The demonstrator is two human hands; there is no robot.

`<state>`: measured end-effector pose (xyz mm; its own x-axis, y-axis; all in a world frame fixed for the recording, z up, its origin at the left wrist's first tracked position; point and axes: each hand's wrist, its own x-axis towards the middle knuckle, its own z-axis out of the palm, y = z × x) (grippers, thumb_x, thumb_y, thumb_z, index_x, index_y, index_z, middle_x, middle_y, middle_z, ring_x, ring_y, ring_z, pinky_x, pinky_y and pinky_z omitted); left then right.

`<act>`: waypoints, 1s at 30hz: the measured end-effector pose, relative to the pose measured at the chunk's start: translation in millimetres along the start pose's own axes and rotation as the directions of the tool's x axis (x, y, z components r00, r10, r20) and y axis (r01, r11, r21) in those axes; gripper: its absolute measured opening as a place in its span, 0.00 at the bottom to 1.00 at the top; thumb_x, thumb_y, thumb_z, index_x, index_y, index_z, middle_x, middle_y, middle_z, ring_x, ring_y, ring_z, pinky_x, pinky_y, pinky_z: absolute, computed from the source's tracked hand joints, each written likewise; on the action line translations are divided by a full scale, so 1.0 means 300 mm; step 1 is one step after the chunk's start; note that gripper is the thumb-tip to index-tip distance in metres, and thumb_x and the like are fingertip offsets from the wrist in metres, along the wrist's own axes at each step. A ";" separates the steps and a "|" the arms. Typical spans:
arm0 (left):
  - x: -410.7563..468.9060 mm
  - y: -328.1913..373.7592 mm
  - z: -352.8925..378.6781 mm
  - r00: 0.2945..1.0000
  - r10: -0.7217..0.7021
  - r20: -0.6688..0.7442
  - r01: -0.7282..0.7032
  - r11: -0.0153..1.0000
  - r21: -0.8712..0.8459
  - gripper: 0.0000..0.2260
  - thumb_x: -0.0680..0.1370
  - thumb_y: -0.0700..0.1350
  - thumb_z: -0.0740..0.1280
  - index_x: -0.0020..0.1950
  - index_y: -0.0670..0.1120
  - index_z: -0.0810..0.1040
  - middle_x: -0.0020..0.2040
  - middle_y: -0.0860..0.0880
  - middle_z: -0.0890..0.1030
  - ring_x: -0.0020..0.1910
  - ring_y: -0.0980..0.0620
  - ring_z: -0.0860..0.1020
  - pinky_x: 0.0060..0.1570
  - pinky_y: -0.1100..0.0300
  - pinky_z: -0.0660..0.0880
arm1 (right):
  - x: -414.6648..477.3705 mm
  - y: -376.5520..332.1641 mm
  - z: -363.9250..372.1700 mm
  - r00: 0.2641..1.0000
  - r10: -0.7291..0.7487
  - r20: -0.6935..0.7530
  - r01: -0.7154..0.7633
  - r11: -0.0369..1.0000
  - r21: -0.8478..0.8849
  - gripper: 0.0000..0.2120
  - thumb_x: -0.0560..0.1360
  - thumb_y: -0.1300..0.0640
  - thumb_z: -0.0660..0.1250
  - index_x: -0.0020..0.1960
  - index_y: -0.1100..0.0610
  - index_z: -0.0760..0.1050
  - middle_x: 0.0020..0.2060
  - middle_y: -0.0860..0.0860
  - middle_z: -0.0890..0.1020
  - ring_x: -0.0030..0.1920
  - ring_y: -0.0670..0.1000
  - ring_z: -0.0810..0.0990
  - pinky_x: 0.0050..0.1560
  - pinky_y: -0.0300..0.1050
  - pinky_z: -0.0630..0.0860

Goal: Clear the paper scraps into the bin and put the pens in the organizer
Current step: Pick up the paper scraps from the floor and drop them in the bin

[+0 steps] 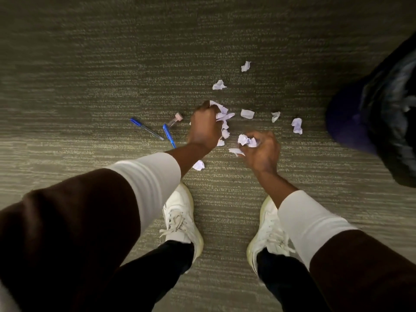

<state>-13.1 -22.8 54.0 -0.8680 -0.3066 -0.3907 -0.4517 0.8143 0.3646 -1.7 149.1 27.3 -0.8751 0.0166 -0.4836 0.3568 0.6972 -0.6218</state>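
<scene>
I have my left hand (203,127) fisted around a wad of paper scraps (222,115), my right hand (262,152) closed on more. Others litter the carpet (112,64) mid-floor. They're light and crushable, so I'd pinch anywhere. The lined bin (382,122) waits right.

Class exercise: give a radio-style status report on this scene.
Left hand and right hand both closed on paper scraps. More scraps loose on carpet. Two blue pens untouched. Bin right, nothing blocking.
</scene>
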 end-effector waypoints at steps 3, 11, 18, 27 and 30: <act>-0.079 0.144 -0.090 1.000 0.002 -0.009 -0.002 0.998 -0.059 0.08 0.77 0.35 0.73 0.56 0.38 0.83 0.61 0.38 0.83 0.56 0.37 0.82 0.54 0.50 0.77 | -0.070 -0.058 -0.190 0.998 -0.049 -0.029 0.049 0.999 0.003 0.11 0.70 0.60 0.81 0.52 0.55 0.87 0.48 0.55 0.83 0.47 0.58 0.83 0.51 0.48 0.80; -0.216 0.615 -0.305 0.993 0.062 -0.099 -0.089 0.949 -0.302 0.07 0.77 0.38 0.74 0.55 0.39 0.84 0.55 0.41 0.83 0.53 0.41 0.82 0.50 0.60 0.69 | -0.220 -0.209 -0.693 0.971 -0.106 -0.216 0.110 0.994 0.005 0.10 0.71 0.61 0.79 0.52 0.56 0.88 0.47 0.58 0.81 0.45 0.43 0.73 0.48 0.33 0.68; -0.286 0.968 -0.355 0.979 0.172 -0.112 -0.204 0.865 -0.459 0.09 0.77 0.36 0.76 0.56 0.41 0.84 0.54 0.44 0.82 0.52 0.45 0.81 0.54 0.56 0.79 | -0.200 -0.174 -1.038 0.888 0.056 -0.456 -0.053 0.998 0.019 0.15 0.70 0.59 0.80 0.56 0.55 0.85 0.50 0.57 0.81 0.44 0.53 0.81 0.48 0.26 0.72; -0.289 1.185 -0.257 0.955 0.264 0.137 -0.189 0.893 -0.409 0.20 0.76 0.37 0.73 0.69 0.43 0.81 0.65 0.38 0.78 0.63 0.36 0.80 0.58 0.51 0.77 | -0.050 -0.012 -1.211 0.873 0.283 -0.397 -0.258 0.959 0.115 0.22 0.73 0.54 0.70 0.66 0.54 0.78 0.57 0.57 0.85 0.57 0.59 0.84 0.59 0.58 0.82; -0.309 1.172 -0.247 0.923 0.318 0.218 -0.219 0.898 -0.382 0.27 0.76 0.40 0.72 0.76 0.50 0.76 0.73 0.41 0.73 0.67 0.35 0.79 0.62 0.45 0.80 | -0.041 -0.015 -1.221 0.890 0.241 -0.387 -0.264 0.964 -0.007 0.27 0.74 0.58 0.67 0.73 0.51 0.74 0.62 0.59 0.82 0.58 0.61 0.83 0.63 0.55 0.79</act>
<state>-106.8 255.2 281.0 -0.8994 0.0832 -0.4291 -0.2945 0.6100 0.7357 -112.2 408.3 261.8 -0.8195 0.4599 -0.3419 0.5728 0.6733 -0.4675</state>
